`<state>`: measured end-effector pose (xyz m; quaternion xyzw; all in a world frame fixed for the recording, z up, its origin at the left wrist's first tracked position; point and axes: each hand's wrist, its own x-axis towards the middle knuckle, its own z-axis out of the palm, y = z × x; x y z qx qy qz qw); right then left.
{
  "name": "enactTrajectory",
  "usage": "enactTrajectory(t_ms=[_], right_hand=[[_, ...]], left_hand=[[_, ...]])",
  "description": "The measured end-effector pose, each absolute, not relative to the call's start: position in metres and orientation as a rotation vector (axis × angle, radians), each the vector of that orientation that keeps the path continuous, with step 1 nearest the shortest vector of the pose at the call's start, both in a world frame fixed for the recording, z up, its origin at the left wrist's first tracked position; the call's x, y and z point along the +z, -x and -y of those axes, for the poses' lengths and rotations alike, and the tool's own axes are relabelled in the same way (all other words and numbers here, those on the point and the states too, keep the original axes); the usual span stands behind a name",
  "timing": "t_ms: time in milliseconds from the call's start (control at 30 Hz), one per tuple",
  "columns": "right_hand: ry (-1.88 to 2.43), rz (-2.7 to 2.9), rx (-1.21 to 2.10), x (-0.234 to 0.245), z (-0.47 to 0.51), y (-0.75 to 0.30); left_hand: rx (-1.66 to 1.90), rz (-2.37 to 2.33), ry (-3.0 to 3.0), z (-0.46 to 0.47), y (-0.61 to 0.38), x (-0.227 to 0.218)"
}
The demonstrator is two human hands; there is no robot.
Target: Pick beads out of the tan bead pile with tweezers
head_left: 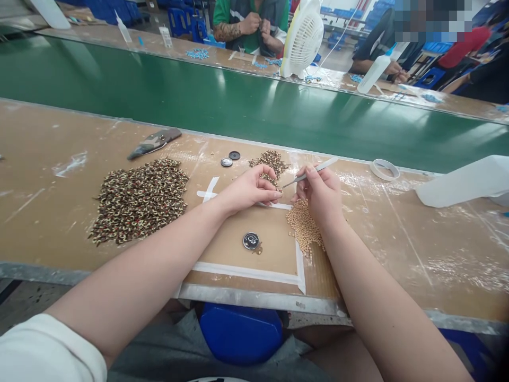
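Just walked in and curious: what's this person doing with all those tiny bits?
A person sits at a workbench. The right hand holds metal tweezers, pointed at the left hand, whose fingertips are pinched together; anything between them is too small to tell. Pale beads lie under the right hand, and a big pile of brown patterned pieces lies to the left.

A white fan [303, 37] and squeeze bottle [374, 73] stand beyond the green conveyor belt [199, 101]; a tape roll [385, 169] lies on the table [437, 249].
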<state>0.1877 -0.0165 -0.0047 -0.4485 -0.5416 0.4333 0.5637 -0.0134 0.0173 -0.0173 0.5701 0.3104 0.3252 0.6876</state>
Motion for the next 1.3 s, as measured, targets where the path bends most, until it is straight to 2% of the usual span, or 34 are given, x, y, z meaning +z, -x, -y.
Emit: enactTrajectory(t_ms=[1300], right_hand=[[1.089,1.445,0.972,0.007,0.021,-0.192]], left_hand=[[0.706,-0.677,-1.298,-0.014,0.012,-0.019]])
